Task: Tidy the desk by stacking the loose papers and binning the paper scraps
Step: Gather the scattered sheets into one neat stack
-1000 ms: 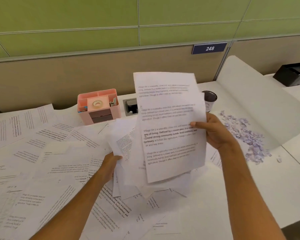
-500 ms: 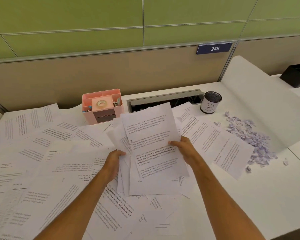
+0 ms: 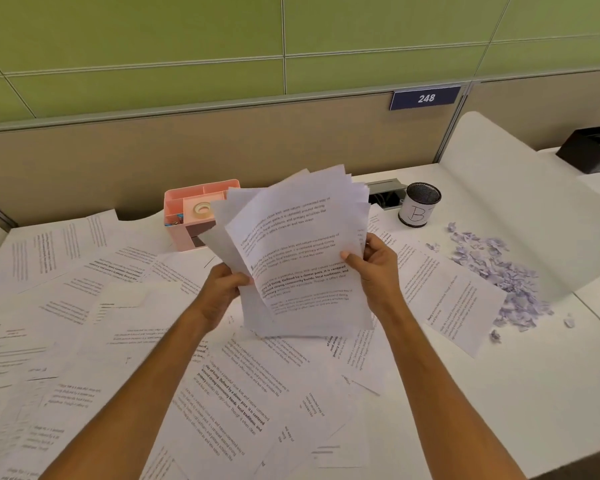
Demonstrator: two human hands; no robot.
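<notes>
Above the desk (image 3: 482,393), in front of the pink organiser (image 3: 187,202), a sheaf (image 3: 302,258) of printed sheets is held up off the surface, tilted and fanned, edges not square. The left hand (image 3: 224,289) pinches its lower left edge, fingers curled round the paper. The right hand (image 3: 374,268) grips the right edge, thumb on the front sheet, fingers behind. Holding from both sides likely lets the person jog the sheets into line before setting them down as a stack.

Loose papers (image 3: 94,306) lie overlapping left of the organiser and in front of it, toward the person. Well right of the organiser, past the cup (image 3: 418,209) marked B, the scraps (image 3: 499,275) sit in a lilac pile against a white divider (image 3: 520,202). One sheet lies between sheaf and scraps. No bin in view.

Against half a second ago: the sheaf then lay low, flat on the papers in front of the organiser, both hands at its sides. Now it is raised and tipped toward the camera, hiding part of the organiser, more sheets showing in the fan. A second ago the right hand alone held one sheet up. Scraps and cup unmoved.

Judgement: stacking barely begun; scraps untouched.
</notes>
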